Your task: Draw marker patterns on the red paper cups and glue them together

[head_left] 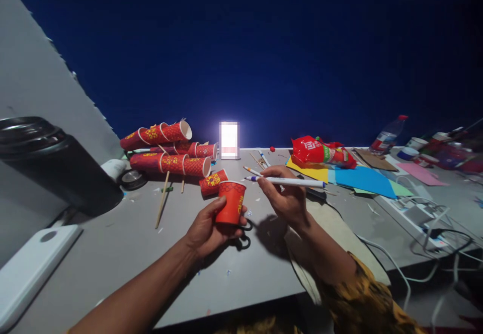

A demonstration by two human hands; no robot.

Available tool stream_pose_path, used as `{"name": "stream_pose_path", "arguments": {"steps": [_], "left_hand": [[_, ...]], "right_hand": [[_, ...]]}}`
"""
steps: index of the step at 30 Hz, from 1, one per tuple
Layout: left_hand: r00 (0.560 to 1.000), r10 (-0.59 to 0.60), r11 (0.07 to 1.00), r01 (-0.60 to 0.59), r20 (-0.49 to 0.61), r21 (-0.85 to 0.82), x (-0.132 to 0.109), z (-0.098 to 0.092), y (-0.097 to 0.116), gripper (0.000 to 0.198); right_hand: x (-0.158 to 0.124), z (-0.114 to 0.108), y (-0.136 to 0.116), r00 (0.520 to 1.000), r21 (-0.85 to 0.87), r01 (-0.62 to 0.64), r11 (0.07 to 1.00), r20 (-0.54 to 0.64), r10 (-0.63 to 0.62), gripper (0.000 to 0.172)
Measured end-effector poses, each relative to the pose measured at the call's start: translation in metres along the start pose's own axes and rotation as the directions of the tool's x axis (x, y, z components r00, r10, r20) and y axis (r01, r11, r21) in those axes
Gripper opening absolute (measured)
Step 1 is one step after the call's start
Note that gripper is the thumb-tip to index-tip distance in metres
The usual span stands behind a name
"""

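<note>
My left hand (211,228) wraps round a red paper cup (231,204) with yellow print, holding it upright above the grey table. In my right hand (285,195) is a white marker pen (290,181) with a purple tip, pinched between thumb and fingers. The tip points left toward the cup's rim, a small gap apart from it. Black scissor handles (243,242) show on the table below the cup; their blades are hidden. Just behind the held cup, another red paper cup (212,183) lies on its side.
Red cups joined in rows (169,164) lie at the back left, near a black tumbler (56,168). A bright screen (229,140) stands against the blue wall. Toward the right are a red packet (320,153), coloured paper (364,180), a bottle (388,135) and a power strip (415,218) with cables.
</note>
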State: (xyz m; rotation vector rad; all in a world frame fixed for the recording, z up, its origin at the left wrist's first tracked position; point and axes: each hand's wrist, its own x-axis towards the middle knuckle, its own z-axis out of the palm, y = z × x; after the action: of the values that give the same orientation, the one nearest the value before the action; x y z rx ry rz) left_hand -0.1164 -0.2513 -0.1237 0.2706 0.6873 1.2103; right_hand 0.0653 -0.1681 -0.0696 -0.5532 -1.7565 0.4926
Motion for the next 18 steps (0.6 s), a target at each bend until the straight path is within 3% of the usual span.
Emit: {"name": "stream_pose_path", "arguments": {"steps": [3,5,12,18], "left_hand": [[1.0,0.019,1.0,-0.019,-0.012,0.007,0.002,-0.002,-0.001,0.041],[0.999,0.037,0.999,-0.037,-0.023,0.022,0.003,-0.003,-0.003,0.04],[0.997,0.071,0.996,-0.07,-0.017,0.059,0.005,-0.004,-0.007,0.037],[0.997,0.071,0.995,-0.07,-0.013,0.074,0.005,-0.004,-0.008,0.035]], "right_hand": [[-0.002,0.002,-0.001,0.986,0.059,-0.164,0.985,0.017,0.164,0.011],[-0.005,0.004,-0.001,0.98,0.064,-0.199,0.978,0.042,0.197,0.013],[-0.019,0.012,0.005,0.987,0.001,0.016,1.0,0.158,-0.016,0.012],[-0.02,0.011,0.009,0.985,-0.016,0.033,0.999,0.168,-0.03,0.011]]}}
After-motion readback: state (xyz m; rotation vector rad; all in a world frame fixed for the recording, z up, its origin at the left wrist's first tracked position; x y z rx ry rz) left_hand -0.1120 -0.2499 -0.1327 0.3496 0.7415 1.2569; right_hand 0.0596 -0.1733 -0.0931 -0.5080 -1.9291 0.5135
